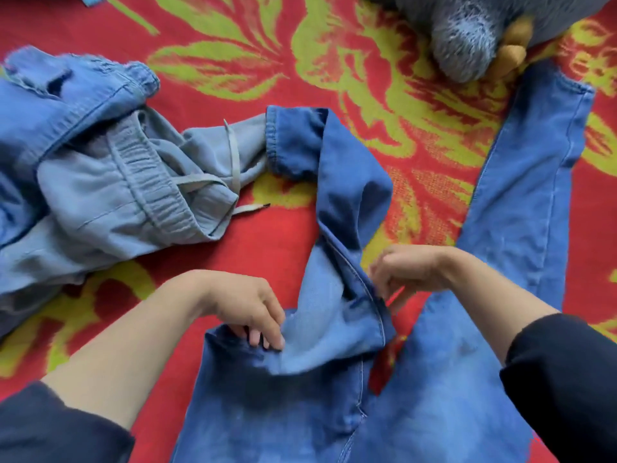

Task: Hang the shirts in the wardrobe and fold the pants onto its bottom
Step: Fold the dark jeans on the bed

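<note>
while my left hand [247, 309] pinches the bunched denim of the blue jeans [283, 412], my right hand [410, 272] grips the seam of the same twisted leg. the jeans lie spread on the red and green blanket [267, 248] beneath my fingers [267, 325], the other leg running out past my right ones. pale drawstring pants [117, 182] sit heaped beyond my left fingers, a grey plush toy [467, 38] well ahead.

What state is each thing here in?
blue jeans: spread on the blanket, one leg straight, the other twisted back.
left hand: grips the twisted leg's fabric.
right hand: pinches that leg's seam.
light drawstring pants: crumpled, unfolded.
other denim garment: crumpled too.
plush toy: lying on the blanket.
</note>
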`<state>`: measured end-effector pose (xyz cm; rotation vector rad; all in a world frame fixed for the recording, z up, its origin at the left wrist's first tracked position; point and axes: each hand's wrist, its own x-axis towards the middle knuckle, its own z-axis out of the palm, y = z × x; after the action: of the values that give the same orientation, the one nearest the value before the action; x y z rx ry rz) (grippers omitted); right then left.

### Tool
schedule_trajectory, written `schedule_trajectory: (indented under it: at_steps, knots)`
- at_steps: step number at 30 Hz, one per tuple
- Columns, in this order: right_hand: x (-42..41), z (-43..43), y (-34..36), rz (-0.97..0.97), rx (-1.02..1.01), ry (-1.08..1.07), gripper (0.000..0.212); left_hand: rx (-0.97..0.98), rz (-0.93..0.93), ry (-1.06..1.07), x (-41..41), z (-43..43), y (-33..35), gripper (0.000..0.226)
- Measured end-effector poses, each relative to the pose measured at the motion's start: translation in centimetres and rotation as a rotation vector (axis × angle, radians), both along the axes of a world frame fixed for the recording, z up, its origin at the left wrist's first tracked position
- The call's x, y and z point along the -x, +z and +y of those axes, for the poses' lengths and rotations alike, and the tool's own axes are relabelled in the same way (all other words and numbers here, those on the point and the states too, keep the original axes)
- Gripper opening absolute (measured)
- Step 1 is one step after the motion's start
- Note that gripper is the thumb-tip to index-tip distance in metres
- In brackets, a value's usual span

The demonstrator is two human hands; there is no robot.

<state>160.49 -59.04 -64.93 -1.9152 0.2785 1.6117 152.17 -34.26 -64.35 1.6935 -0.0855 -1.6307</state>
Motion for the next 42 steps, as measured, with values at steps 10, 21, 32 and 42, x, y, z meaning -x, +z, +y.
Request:
schedule_trajectory:
  at_steps: [10,21,32,42]
  knots:
    - [-5.9,12.3,0.0,-1.383,0.312,0.478,0.062,-0.560,-0.954,0.393,-1.7,-0.5,-6.0,0.093]
    - [-15.1,9.8,6.0,-0.640,0.026,-0.454,0.022,-0.749,-0.976,0.014,-4.2,-0.9,-5.1,0.104]
    - [-21.2,3.5,4.2,-0.831,0.136,-0.616,0.010,-0.497,-0.700,0.319,-8.8,0.9,-2.9,0.073]
    - [-5.0,6.1,-4.6,-0.789,0.077,-0.228,0.027,-0.500,-0.734,0.424,-9.5,0.8,-2.9,0.037]
